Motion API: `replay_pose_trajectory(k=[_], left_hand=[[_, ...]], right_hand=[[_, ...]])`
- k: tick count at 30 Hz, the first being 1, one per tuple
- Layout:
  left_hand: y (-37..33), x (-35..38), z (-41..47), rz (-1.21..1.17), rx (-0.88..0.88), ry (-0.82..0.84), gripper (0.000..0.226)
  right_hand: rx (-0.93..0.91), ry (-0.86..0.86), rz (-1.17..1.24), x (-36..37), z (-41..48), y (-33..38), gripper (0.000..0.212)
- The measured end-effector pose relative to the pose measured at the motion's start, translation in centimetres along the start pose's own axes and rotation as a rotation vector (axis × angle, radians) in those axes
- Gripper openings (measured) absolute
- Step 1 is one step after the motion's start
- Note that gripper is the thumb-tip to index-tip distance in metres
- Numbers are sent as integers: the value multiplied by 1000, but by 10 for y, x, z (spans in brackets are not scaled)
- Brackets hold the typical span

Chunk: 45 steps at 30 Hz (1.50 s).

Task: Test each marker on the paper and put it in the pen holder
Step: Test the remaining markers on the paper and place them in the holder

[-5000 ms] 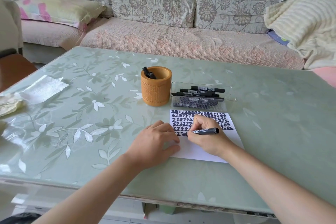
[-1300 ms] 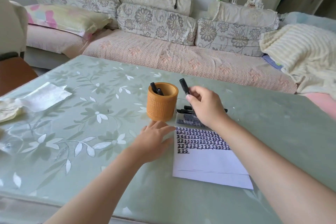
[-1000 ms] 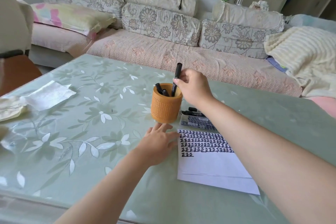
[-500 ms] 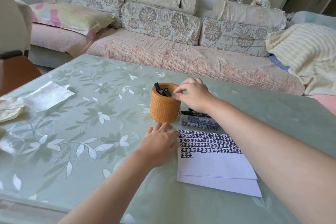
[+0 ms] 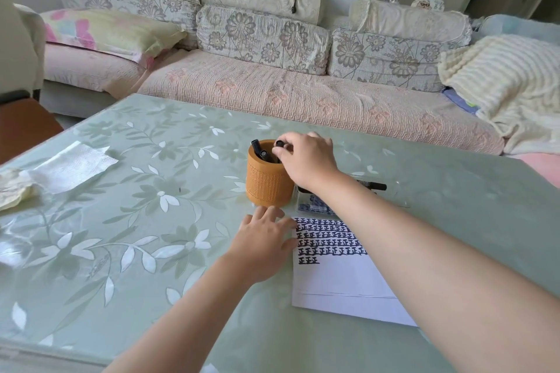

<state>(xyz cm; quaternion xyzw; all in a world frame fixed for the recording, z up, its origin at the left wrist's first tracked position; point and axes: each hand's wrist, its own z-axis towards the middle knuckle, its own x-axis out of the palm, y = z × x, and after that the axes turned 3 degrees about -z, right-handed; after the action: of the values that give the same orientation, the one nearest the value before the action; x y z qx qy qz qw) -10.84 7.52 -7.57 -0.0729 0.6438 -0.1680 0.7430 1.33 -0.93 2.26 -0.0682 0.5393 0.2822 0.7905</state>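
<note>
At lower centre the left hand (image 5: 263, 242) lies flat on the green table (image 5: 121, 221), fingers straight, against the left edge of the paper (image 5: 339, 281), holding nothing. Just beyond, mid-frame, stands the orange pen holder (image 5: 266, 182). The right hand (image 5: 306, 160) curls over its rim, fingertips pinching the top of a black marker (image 5: 279, 144) that stands inside beside two other markers (image 5: 258, 149).

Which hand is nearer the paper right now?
Left. The left hand lies flat on the table at the left edge of the paper. The right hand is farther back over the pen holder, pinching a marker.
</note>
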Motion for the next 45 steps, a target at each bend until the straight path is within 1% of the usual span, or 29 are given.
replay_pose_trajectory(k=[2,4,5,7,9,11,14,20,23,25,29,34,39,42,45], left_hand=[[0,0,0,1,0,1,36],[0,0,0,4,-2,-1,37],[0,0,0,5,-3,-4,37],[-1,0,-1,12,-1,-8,38],[-2,0,-1,21,1,-5,39],[-1,1,-2,30,1,-2,41],[-2,1,-2,40,-3,-5,42],[-4,1,-2,28,-11,-3,41],[-2,2,-2,28,-7,2,42],[-1,2,-2,21,-2,5,42],[1,2,-2,17,9,8,43],[0,0,-2,23,10,12,44],[-3,-3,-2,4,-10,4,46],[-6,-6,-2,-30,-23,-32,49],[-12,-12,-2,-87,-12,-123,52]], right_hand=[[-54,72,15,2,-3,0,36],[-77,86,114,0,-10,-5,43],[-59,62,163,-2,-14,-11,42],[15,13,190,-6,-23,-31,29],[85,71,119,-10,-32,-57,28],[110,202,34,-12,-41,-80,30],[68,329,-12,-10,-45,-96,28],[-50,463,-112,-8,-28,-80,30],[-78,539,-136,-5,-18,-72,30],[-74,545,-154,0,-13,-70,28],[-87,444,-163,2,-16,-68,25],[-219,176,-89,-13,-42,-66,19],[-314,-24,-42,-29,-81,-66,17],[-309,-110,-8,-33,-99,-70,15],[-220,-161,85,-37,-119,-72,18]])
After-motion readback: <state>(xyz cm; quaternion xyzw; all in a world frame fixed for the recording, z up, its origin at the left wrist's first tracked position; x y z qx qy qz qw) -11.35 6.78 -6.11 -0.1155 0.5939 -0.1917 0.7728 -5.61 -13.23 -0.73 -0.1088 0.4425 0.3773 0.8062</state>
